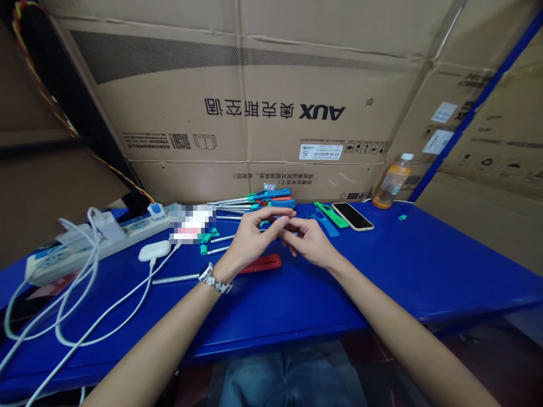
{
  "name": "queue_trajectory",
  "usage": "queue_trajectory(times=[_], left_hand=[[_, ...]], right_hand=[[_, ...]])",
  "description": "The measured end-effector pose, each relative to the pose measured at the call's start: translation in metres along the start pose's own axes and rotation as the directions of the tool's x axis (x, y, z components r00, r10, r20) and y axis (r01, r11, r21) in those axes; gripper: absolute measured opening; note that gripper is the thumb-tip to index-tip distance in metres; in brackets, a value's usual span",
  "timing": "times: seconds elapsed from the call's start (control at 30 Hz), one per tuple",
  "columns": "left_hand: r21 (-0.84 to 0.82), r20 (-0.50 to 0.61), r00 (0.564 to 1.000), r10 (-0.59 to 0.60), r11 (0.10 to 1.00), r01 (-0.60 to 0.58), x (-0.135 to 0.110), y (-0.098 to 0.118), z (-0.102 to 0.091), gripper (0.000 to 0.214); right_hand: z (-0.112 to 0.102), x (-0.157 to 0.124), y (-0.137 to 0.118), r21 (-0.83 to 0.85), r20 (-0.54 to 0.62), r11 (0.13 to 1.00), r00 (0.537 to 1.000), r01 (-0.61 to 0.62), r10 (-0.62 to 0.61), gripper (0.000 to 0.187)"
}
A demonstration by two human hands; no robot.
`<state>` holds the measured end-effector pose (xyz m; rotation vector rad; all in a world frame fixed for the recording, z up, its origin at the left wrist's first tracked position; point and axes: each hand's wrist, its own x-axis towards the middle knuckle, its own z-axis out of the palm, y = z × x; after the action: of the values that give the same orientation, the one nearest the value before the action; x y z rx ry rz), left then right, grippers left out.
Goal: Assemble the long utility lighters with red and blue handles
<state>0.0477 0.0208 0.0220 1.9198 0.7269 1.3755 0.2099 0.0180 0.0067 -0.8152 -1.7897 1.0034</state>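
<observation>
Above the table my left hand (pixel 257 234) and my right hand (pixel 313 242) meet at the fingertips. Both are closed in a pinch, and anything between them is too small or hidden to make out. Below my left hand lies a long-nosed lighter with a red handle (pixel 263 263), its metal tube pointing left. More metal tubes (pixel 219 249) stick out from behind that hand. Farther back is a pile of long-nosed lighters with blue handles (pixel 275 204). Beyond my right hand lie a green handle shell (pixel 331 215) and a blue handle shell (pixel 326 225).
A phone (pixel 353 217) and an orange drink bottle (pixel 392 181) are at the back right. A power strip (pixel 139 229), white cables (pixel 95 265) and a white earphone case (pixel 155 251) occupy the left. Small green pieces (pixel 204 249) lie near the tubes. Cardboard (pixel 271 79) walls the back.
</observation>
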Motion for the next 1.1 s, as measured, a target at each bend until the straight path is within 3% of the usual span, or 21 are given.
queue_trajectory(times=[0.1,0.17,0.27,0.43,0.53,0.7,0.8,0.97,1.03,1.1], left_hand=[[0.012,-0.146,0.989,0.011,1.000,-0.010,0.002,0.000,0.007,0.020],[0.020,-0.179,0.984,0.019,1.000,-0.015,0.003,0.000,0.009,0.016],[0.040,-0.119,0.991,0.057,0.998,-0.053,0.002,0.001,0.006,0.010],[0.073,0.000,0.993,0.115,0.991,-0.115,-0.002,0.000,-0.006,0.019],[0.100,-0.041,0.989,0.139,0.986,-0.134,-0.001,-0.001,-0.004,0.020],[0.074,-0.196,0.978,0.067,0.996,-0.053,0.000,0.001,0.005,0.013],[0.056,-0.200,0.978,0.063,0.997,-0.053,0.000,0.001,0.001,0.010],[-0.032,-0.045,0.999,-0.027,0.999,0.026,-0.002,0.001,-0.007,0.020],[-0.027,-0.017,0.999,-0.035,0.999,0.034,-0.002,0.001,-0.005,0.024],[-0.016,-0.071,0.997,-0.025,1.000,0.024,-0.002,0.000,-0.001,0.024]], right_hand=[[0.007,0.004,0.004,-0.008,-0.120,1.000,0.992,0.026,-0.027,0.033],[0.011,0.005,0.006,-0.014,-0.165,0.999,0.985,0.042,-0.043,0.028],[0.010,0.003,0.005,-0.035,-0.156,0.998,0.986,0.055,-0.060,0.029],[-0.002,-0.002,-0.005,-0.030,0.075,0.999,0.997,0.020,-0.017,0.037],[0.000,0.001,-0.004,-0.053,-0.005,0.997,0.998,0.064,-0.065,0.036],[0.015,0.007,0.006,-0.046,-0.190,0.994,0.976,0.098,-0.105,0.034],[0.014,0.005,0.008,-0.030,-0.166,0.995,0.981,0.096,-0.099,0.033],[0.002,-0.001,-0.004,-0.020,0.055,0.999,0.998,0.037,-0.036,0.040],[0.002,-0.001,-0.005,-0.023,0.015,0.999,0.999,0.038,-0.037,0.039],[0.007,0.001,-0.002,-0.020,-0.065,0.998,0.996,0.056,-0.058,0.036]])
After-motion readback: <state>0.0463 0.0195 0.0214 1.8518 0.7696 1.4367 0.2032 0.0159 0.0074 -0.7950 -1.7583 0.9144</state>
